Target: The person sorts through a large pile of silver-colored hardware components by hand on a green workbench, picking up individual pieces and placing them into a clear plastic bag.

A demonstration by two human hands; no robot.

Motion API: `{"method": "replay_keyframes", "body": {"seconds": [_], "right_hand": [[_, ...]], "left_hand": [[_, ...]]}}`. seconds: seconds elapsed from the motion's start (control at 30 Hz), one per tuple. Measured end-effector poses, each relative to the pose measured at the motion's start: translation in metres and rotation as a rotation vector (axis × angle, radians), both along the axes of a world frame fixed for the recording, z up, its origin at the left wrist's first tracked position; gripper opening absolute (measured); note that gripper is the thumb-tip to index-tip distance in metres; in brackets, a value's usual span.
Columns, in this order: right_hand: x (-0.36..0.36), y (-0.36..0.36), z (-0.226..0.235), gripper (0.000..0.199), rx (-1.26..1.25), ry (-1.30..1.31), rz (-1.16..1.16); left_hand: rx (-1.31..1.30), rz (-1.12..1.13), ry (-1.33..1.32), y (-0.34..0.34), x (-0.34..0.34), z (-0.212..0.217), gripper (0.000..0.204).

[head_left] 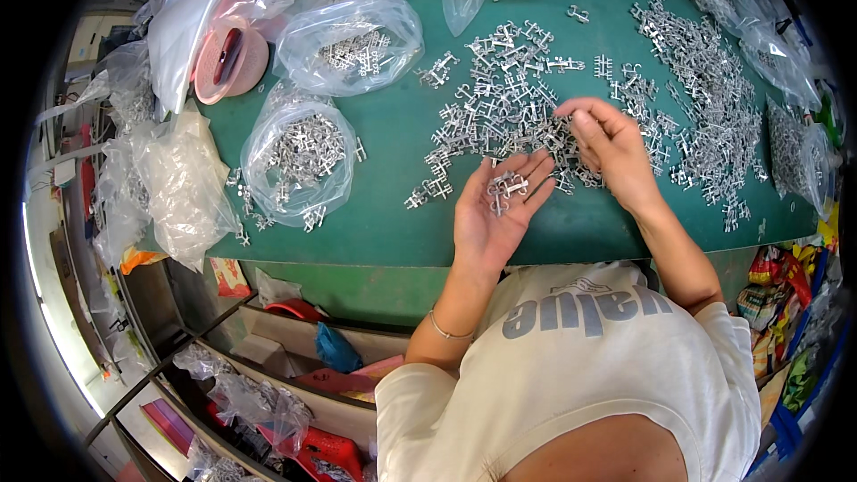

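My left hand [489,225] is palm up near the table's front edge, its fingers loosely stretched. Several small silver metal pieces [506,190] with crossbars and curled ends lie in its palm. To the right, my right hand [618,153] is over the near right side of the middle heap of metal pieces [507,94]. Its thumb and fingers are bent together, and whatever is between the fingertips cannot be made out. A second, larger heap of metal pieces [714,116] spreads across the right of the green table [393,214].
Two open plastic bags of pieces, a nearer bag [256,161] and a farther bag [406,31], stand left of the heap. A pink basket [254,67] holds a dark red object [229,55]. More filled bags [799,156] line the right edge. Open drawers [348,339] sit below the table.
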State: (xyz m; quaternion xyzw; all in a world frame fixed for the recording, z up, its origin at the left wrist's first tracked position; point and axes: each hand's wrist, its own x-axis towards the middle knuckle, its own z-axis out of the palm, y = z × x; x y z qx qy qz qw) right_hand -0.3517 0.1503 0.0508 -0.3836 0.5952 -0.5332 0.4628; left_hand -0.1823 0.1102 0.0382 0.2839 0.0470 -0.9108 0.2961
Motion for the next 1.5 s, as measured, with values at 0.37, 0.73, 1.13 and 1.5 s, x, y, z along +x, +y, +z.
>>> {"method": "replay_keyframes", "body": {"seconds": [0.37,0.73,1.13,1.5], "right_hand": [[0.016,-0.008,-0.029,0.015,-0.168,0.7,0.025],[0.007,-0.012,-0.002,0.016,-0.109,0.549,0.092],[-0.008,-0.035,-0.037,0.009,-0.202,0.856,0.021],[-0.003,-0.032,-0.015,0.007,0.115,0.352,0.096]], "left_hand": [[-0.213,-0.099,-0.143,0.009,0.017,-0.015,0.023],[-0.241,-0.131,-0.041,0.006,0.017,-0.025,0.027],[-0.325,-0.142,-0.222,0.008,0.016,-0.017,0.022],[-0.403,-0.16,-0.264,0.011,0.016,-0.018,0.023]]}}
